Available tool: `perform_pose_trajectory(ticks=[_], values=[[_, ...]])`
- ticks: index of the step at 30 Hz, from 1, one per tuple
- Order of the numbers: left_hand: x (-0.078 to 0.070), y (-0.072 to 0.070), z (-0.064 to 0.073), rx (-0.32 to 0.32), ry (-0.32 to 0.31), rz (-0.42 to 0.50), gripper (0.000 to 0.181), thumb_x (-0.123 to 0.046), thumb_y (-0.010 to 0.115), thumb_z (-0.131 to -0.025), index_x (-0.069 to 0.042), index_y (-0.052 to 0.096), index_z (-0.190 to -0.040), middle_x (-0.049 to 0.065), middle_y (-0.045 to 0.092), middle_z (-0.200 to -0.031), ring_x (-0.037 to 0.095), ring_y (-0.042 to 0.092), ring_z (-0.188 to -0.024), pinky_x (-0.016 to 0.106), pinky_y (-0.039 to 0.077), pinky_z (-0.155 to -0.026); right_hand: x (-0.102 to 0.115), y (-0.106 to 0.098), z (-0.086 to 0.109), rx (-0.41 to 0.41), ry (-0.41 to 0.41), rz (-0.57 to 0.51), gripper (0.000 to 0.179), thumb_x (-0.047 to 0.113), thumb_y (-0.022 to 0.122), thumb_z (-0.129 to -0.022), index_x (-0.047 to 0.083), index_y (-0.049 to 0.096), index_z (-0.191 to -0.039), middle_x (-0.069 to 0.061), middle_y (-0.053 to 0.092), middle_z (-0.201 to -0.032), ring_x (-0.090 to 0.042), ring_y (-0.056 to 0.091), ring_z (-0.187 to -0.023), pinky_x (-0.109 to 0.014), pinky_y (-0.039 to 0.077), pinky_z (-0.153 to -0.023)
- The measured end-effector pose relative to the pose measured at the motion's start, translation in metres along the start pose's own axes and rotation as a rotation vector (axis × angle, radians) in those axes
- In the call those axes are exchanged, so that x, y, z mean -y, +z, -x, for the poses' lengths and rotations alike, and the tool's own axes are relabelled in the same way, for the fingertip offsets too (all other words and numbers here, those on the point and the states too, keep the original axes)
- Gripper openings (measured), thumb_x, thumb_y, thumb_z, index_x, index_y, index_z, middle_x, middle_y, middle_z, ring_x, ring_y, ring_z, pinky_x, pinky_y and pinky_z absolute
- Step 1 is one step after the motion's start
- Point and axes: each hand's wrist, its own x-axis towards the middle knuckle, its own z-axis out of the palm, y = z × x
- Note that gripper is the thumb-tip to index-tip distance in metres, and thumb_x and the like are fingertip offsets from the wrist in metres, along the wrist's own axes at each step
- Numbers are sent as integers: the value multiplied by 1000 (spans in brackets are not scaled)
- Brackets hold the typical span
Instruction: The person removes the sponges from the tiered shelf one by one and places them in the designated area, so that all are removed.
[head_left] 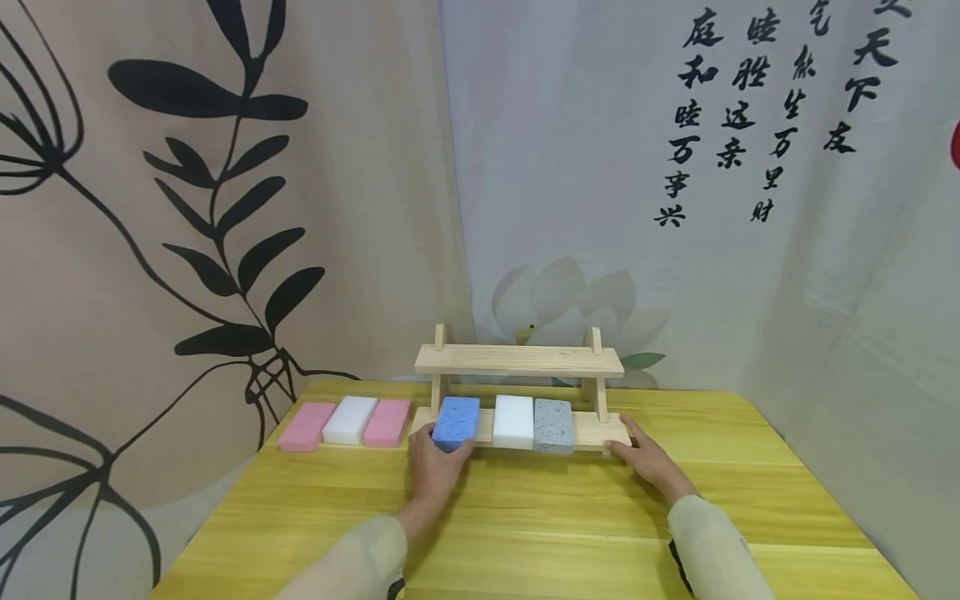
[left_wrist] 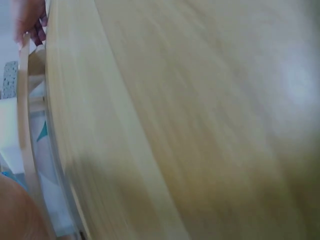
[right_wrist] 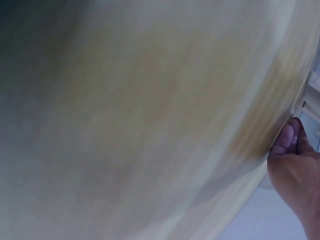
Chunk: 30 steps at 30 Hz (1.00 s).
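A two-tier wooden rack (head_left: 517, 358) stands toward the back of the table. Along its lower board lie a blue sponge (head_left: 457, 421), a white sponge (head_left: 513, 420) and a grey speckled sponge (head_left: 553, 425), side by side. My left hand (head_left: 437, 471) grips the left end of that board, right by the blue sponge, fingers at the outer side and thumb at the front. At the opposite end, my right hand (head_left: 647, 457) holds the board between thumb and fingers. The right wrist view shows only part of this hand (right_wrist: 295, 170); the sponges are out of its sight.
Left of the rack, a pink sponge (head_left: 306, 427), a second white sponge (head_left: 349, 419) and another pink sponge (head_left: 387, 422) lie in a row on the yellowish wooden table (head_left: 540, 525). A printed curtain (head_left: 360, 208) hangs behind the table.
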Motion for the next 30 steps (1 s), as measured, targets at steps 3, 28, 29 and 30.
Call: perform_pose_trajectory(ticks=[3,28,29,30], values=[[1,-8,-1,12,-8,20,70,-26,89,-69,7,54,-121,21,54,-115,35,53,-103,49,44,-90,0,0,1,0,-1,1,90,52,56,-97,11,6,-160,-34,14,-157,-52,16,-143,-65,17,-112],[27,-88,-6,89,-111,7,76,-26,80,-81,11,42,-136,27,44,-129,40,44,-121,53,33,-107,1,0,1,-13,-7,38,85,49,54,-99,10,8,-159,-37,18,-154,-54,23,-139,-66,25,-109],[28,-91,-5,95,-115,5,77,-25,80,-81,12,41,-137,27,43,-130,40,43,-122,53,32,-108,2,0,1,-12,-7,37,85,49,54,-99,10,8,-159,-37,18,-154,-54,23,-139,-66,25,-109],[29,-95,-5,102,-119,1,79,-25,80,-82,12,40,-139,28,42,-132,40,42,-123,53,31,-109,2,0,2,-12,-7,37,85,49,54,-99,10,8,-159,-38,18,-154,-54,23,-139,-66,25,-109]])
